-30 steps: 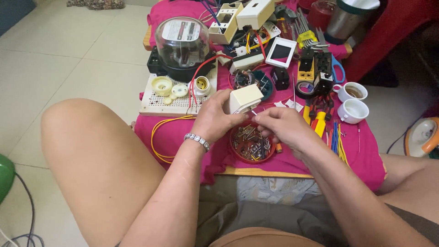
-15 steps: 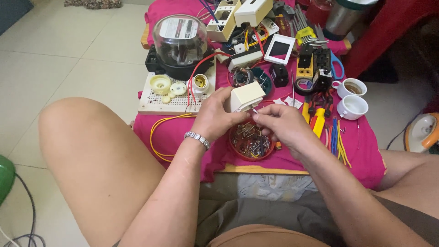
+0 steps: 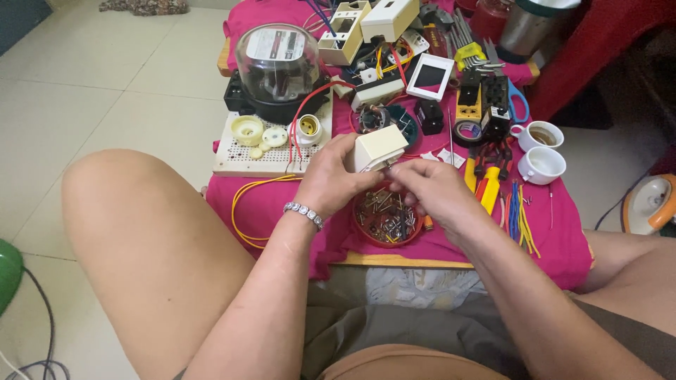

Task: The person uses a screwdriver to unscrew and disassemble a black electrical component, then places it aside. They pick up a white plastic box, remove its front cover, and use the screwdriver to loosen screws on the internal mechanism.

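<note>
My left hand point(image 3: 336, 177), with a silver bracelet on its wrist, grips a cream plastic switch box point(image 3: 379, 147) and holds it tilted above the low table. My right hand point(image 3: 431, 191) is pinched against the box's lower right corner; what its fingertips hold is too small to tell. Right below both hands sits a round red dish point(image 3: 384, 222) full of small screws and metal bits on the pink cloth point(image 3: 556, 239).
A glass-domed electric meter point(image 3: 276, 70) and a white perforated board point(image 3: 239, 158) with lamp sockets stand at the left. Yellow wire point(image 3: 243, 211), pliers point(image 3: 486, 179), coloured wire pieces point(image 3: 517, 211), two white cups point(image 3: 539, 151), a multimeter point(image 3: 468, 105) and more switch parts crowd the table. My bare knees flank it.
Both hands stay on the cream box with only small shifts of the fingers. The view has tilted slightly.
</note>
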